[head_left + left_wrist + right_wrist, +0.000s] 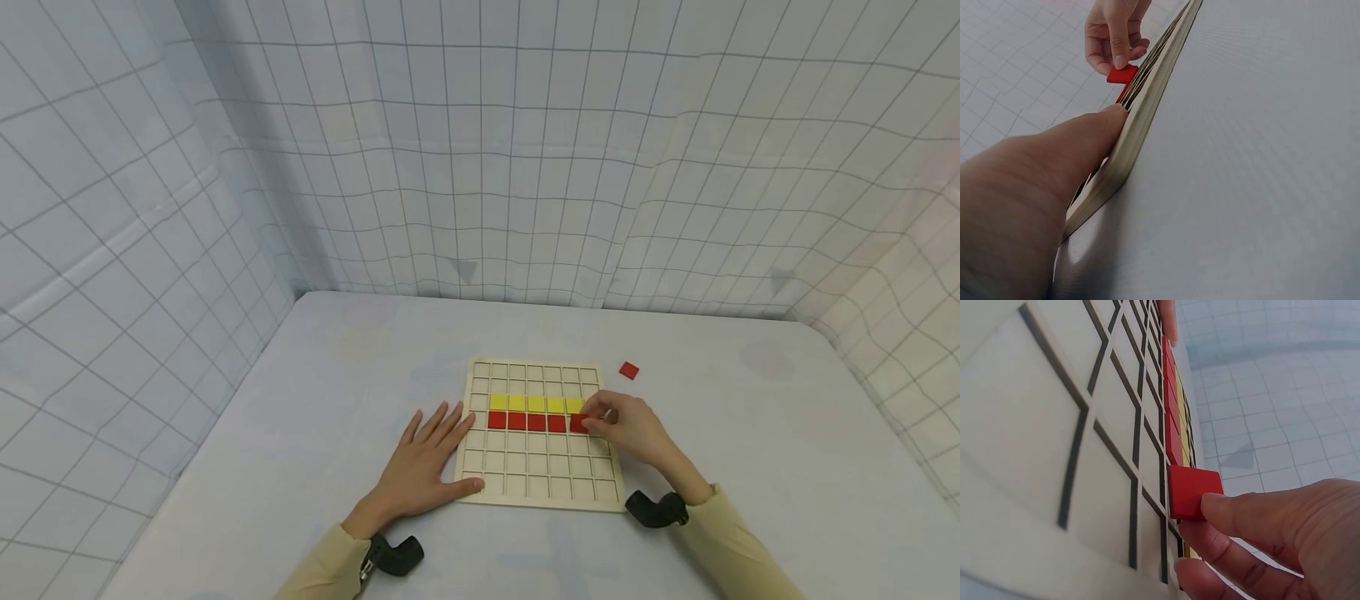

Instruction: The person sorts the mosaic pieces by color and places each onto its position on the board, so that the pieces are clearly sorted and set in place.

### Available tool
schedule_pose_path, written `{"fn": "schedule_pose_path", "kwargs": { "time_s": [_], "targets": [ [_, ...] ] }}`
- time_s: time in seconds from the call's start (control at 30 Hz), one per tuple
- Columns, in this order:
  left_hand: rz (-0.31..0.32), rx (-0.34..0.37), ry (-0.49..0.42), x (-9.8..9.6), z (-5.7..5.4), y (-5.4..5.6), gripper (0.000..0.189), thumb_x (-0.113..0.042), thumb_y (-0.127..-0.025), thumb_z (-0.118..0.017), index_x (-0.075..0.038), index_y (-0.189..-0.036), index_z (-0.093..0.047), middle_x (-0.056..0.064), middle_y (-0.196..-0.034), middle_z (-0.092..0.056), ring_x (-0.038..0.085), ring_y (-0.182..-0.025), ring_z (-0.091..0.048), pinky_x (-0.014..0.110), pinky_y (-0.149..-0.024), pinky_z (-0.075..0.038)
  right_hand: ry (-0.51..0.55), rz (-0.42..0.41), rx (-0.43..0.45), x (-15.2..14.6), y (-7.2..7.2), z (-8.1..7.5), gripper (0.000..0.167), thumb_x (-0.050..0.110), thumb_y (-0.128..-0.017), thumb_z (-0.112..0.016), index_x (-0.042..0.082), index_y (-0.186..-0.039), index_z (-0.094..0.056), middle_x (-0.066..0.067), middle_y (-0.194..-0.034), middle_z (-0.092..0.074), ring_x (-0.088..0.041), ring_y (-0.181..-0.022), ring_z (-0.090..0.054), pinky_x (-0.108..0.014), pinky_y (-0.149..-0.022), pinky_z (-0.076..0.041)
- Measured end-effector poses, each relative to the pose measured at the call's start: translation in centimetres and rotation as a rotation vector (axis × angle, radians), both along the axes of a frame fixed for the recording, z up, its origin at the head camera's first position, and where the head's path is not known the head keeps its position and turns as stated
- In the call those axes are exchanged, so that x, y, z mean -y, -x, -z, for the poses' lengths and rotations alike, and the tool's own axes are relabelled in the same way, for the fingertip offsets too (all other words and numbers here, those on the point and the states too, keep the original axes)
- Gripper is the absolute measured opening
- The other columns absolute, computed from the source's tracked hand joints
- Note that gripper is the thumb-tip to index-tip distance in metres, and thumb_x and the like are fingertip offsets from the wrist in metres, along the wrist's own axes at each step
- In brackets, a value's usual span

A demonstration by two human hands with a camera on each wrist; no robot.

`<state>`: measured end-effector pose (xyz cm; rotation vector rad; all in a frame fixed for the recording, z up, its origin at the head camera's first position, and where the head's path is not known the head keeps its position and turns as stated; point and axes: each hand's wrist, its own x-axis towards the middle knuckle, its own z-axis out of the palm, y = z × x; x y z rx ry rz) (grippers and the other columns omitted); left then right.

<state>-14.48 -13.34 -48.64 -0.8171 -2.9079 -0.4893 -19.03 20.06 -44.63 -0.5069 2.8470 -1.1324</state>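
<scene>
A pale wooden grid board lies on the table, with a row of yellow square tiles and a row of red square tiles below it. My right hand pinches a red tile between thumb and fingers at the right end of the red row. That tile is tilted at the board's surface in the right wrist view. My left hand lies spread at the board's left side, its fingertips and thumb resting on the edge.
One loose red tile lies on the white table beyond the board's upper right corner. Gridded white curtains rise behind and at both sides. A dark wrist device sits at each sleeve.
</scene>
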Motion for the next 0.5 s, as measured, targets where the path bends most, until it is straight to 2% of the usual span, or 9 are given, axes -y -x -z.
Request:
{"fn": "schedule_pose_path", "kwargs": {
  "time_s": [0.27,0.5],
  "targets": [
    [0.004,0.004,-0.006,-0.02,-0.24,-0.09,0.092,-0.073,-0.083,-0.046,-0.017,-0.152,-0.025,0.003,-0.156,-0.018,0.024,-0.143,-0.010,0.052,-0.111,-0.002,-0.010,-0.012,-0.009,0.15,0.08,0.09,0.009,0.009,-0.084,-0.073,0.013,-0.090,-0.068,0.006,-0.080,-0.062,-0.015,-0.068,-0.051,-0.029,-0.061,-0.044],
    [0.007,-0.001,-0.019,0.01,-0.15,-0.04,0.091,-0.072,-0.083,-0.048,-0.017,-0.152,-0.026,0.004,-0.156,-0.019,0.025,-0.143,-0.011,0.052,-0.111,-0.003,-0.026,0.002,0.009,0.01,0.23,0.41,0.007,0.011,-0.085,-0.072,0.014,-0.090,-0.070,0.007,-0.078,-0.061,-0.015,-0.067,-0.049,-0.029,-0.056,-0.040]
  ]
}}
